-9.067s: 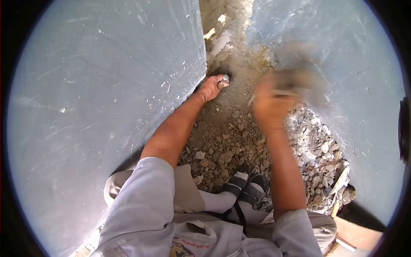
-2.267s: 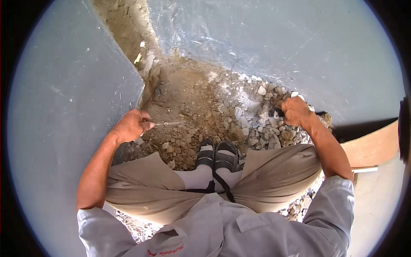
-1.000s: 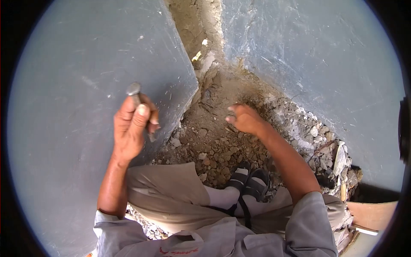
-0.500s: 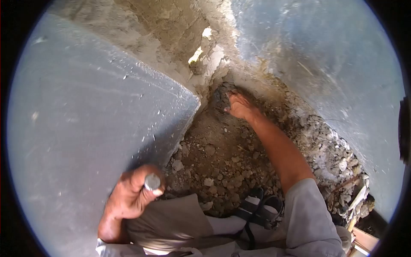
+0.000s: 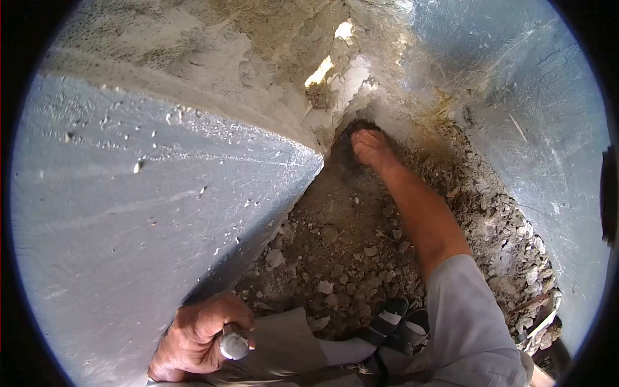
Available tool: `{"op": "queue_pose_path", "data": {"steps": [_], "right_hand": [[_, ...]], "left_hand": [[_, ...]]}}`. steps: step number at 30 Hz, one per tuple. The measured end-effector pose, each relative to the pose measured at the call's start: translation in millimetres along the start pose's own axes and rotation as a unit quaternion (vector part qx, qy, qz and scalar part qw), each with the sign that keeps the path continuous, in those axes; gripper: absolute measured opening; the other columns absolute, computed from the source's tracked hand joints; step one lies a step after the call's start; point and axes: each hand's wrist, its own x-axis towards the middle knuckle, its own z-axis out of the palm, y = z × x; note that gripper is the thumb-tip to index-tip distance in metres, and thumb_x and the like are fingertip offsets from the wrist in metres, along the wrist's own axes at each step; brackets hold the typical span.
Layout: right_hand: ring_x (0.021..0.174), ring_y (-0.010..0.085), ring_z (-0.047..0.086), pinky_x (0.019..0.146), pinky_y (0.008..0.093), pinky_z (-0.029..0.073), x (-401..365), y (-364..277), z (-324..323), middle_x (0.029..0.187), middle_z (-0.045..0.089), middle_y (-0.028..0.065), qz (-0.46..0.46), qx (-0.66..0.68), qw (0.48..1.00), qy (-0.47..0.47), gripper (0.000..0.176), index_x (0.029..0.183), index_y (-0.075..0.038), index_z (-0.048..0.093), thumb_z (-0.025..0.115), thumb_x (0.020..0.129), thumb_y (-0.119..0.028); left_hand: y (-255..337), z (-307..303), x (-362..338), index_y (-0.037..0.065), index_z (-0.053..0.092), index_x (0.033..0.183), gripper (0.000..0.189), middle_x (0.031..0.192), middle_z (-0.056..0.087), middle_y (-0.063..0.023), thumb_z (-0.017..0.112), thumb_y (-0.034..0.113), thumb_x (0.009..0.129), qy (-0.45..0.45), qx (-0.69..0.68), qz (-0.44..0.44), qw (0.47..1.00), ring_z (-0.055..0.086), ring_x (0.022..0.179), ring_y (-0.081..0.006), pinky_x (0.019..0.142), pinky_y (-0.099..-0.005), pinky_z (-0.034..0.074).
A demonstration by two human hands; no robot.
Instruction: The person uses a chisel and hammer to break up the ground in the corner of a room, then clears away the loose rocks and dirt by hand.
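Note:
In my left hand (image 5: pixel 200 332), closed at the lower left, is a metal bar (image 5: pixel 234 346), seen end-on with its round end facing up at me; the rest of it is hidden. My right hand (image 5: pixel 370 147) reaches down into a dark hollow (image 5: pixel 358 125) at the foot of the wall corner. Its fingers look curled against the dirt, and their tips are out of sight, so what they grip does not show. Loose soil (image 5: pixel 342 187) lies around that hand.
A grey-blue painted block (image 5: pixel 161 200) with a sharp corner rises on the left. Another grey-blue surface (image 5: pixel 548 129) stands on the right. Broken plaster wall (image 5: pixel 264 71) is behind. Rubble (image 5: pixel 348 271) covers the ground up to my sandals (image 5: pixel 387 322).
My right hand has gone deeper into the hollow, its fingers now more curled. My left hand and the bar have dropped lower in view. The camera view has shifted.

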Motion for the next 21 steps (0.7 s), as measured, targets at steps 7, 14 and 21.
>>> {"op": "queue_pose_path", "data": {"steps": [7,14,21], "right_hand": [[0.094,0.0266,0.06,0.089,0.0346,0.05,-35.7,-35.2,-16.2,0.086,0.06,0.0114,0.009,-0.175,0.973,0.15,0.025,0.087,-0.007,0.059,0.052,0.089,-0.031],[0.108,0.0307,0.06,0.094,0.0411,0.049,-60.3,-69.7,-91.0,0.108,0.066,0.0146,0.065,-0.009,0.996,-0.06,0.056,0.123,-0.005,0.057,0.06,0.087,-0.047],[0.102,0.0335,0.063,0.089,0.0423,0.051,-36.9,-27.8,-1.1,0.103,0.067,0.0159,-0.011,0.244,0.967,0.079,0.062,0.123,-0.006,0.057,0.077,0.075,-0.041]], "left_hand": [[2.7,3.2,-0.6,0.003,0.061,0.087,0.019,0.081,0.063,-0.0086,0.079,0.009,0.082,0.023,-0.011,-0.021,0.999,0.065,0.073,-0.0211,0.064,-0.0321,0.051],[1.0,3.2,-2.9,0.003,0.06,0.086,0.022,0.081,0.063,-0.0083,0.081,0.01,0.08,0.027,-0.023,-0.013,0.999,0.065,0.074,-0.02,0.063,-0.0318,0.051],[1.9,1.6,-3.4,0.003,0.061,0.085,0.023,0.081,0.064,-0.0083,0.082,0.01,0.079,0.018,-0.014,-0.026,0.999,0.065,0.074,-0.02,0.064,-0.0322,0.051]]}}
